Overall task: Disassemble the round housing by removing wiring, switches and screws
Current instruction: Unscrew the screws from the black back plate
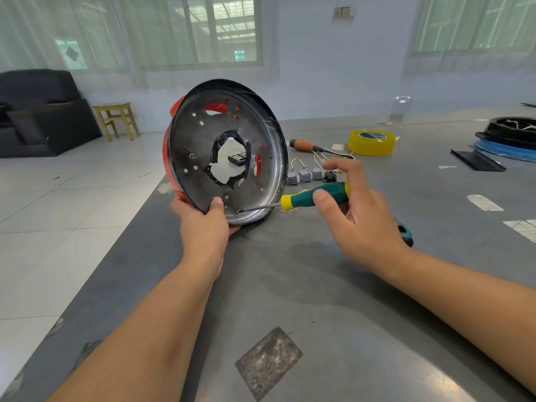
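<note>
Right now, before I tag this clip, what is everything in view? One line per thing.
round housing: one, red outside, dark metal inside, stood on edge at the table's left edge
green screwdriver: one, green and yellow handle, tip inside the housing's lower rim
switches: a few, grey, wired, on the table behind the housing
brown screwdriver: one, lying behind the switches
tape roll: one, yellow, far right of centre
table: one, grey metal
stool: one, wooden, on the floor
sofa: one, black, far left
left hand: grips the housing's bottom rim
right hand: fingers pinch the green screwdriver's handle
</note>
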Demonstrator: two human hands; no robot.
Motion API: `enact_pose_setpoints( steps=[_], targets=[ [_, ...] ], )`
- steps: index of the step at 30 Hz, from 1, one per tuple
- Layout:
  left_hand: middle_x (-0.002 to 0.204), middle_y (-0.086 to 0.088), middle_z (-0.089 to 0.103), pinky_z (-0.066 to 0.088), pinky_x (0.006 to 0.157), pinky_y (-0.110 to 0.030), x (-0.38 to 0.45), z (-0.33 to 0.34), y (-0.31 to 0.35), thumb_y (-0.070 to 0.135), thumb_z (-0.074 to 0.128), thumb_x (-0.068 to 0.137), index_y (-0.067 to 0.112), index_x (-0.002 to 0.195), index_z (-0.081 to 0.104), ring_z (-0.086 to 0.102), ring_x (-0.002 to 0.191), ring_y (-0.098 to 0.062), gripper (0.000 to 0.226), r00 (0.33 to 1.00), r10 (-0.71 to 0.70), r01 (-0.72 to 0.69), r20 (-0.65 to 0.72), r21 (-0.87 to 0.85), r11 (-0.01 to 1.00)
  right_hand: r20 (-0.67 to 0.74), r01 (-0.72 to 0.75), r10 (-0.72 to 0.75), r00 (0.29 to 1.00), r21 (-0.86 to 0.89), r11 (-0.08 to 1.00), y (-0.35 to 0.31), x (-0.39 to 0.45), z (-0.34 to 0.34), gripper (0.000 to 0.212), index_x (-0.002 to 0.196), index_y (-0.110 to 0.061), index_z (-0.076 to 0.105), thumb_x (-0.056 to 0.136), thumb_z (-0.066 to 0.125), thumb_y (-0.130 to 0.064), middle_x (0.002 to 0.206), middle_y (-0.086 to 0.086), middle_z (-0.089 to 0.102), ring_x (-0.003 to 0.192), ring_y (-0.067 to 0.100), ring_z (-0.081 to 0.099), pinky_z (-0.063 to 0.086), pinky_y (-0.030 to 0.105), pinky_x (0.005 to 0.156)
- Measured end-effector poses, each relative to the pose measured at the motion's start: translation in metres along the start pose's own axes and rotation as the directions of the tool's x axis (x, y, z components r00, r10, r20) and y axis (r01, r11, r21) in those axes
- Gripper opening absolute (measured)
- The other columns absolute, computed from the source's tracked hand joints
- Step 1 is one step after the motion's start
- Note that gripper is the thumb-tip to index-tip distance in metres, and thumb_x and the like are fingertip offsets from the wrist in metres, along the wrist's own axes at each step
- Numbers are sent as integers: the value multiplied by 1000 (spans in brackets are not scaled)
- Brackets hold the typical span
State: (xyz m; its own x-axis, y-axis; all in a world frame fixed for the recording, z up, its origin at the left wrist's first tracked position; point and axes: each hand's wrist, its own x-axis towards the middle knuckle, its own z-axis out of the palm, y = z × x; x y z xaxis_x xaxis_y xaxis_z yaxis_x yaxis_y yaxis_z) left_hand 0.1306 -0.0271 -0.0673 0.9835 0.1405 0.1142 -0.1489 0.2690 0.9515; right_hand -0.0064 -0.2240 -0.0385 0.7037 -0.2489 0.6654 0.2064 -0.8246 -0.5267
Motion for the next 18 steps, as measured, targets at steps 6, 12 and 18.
enact_pose_setpoints(
  steps=[6,12,18],
  targets=[
    [114,15,55,64,66,-33,-1,0,1,12,58,105,26,123,36,67,100,-10,32,1000,-2,2,2,4,1000,-14,55,-54,998,34,998,-1,1,0,44,132,-50,36,90,47,-45,80,-11,56,59,9,54,39,24,52],
    [115,15,54,64,64,-32,-1,0,1,12,58,105,26,123,36,66,99,-10,32,1000,-5,5,-5,5,1000,-29,63,-63,998,5,998,-1,2,0,38,139,-48,41,101,37,-50,64,-10,54,55,12,53,35,17,47],
    [115,14,56,64,64,-33,0,0,0,13,59,104,25,125,37,66,100,-9,32,1000,-9,9,-9,6,1000,-22,54,-53,998,40,998,-1,0,-1,38,138,-52,38,99,37,-54,66,-7,59,59,12,58,52,39,55]
  ],
)
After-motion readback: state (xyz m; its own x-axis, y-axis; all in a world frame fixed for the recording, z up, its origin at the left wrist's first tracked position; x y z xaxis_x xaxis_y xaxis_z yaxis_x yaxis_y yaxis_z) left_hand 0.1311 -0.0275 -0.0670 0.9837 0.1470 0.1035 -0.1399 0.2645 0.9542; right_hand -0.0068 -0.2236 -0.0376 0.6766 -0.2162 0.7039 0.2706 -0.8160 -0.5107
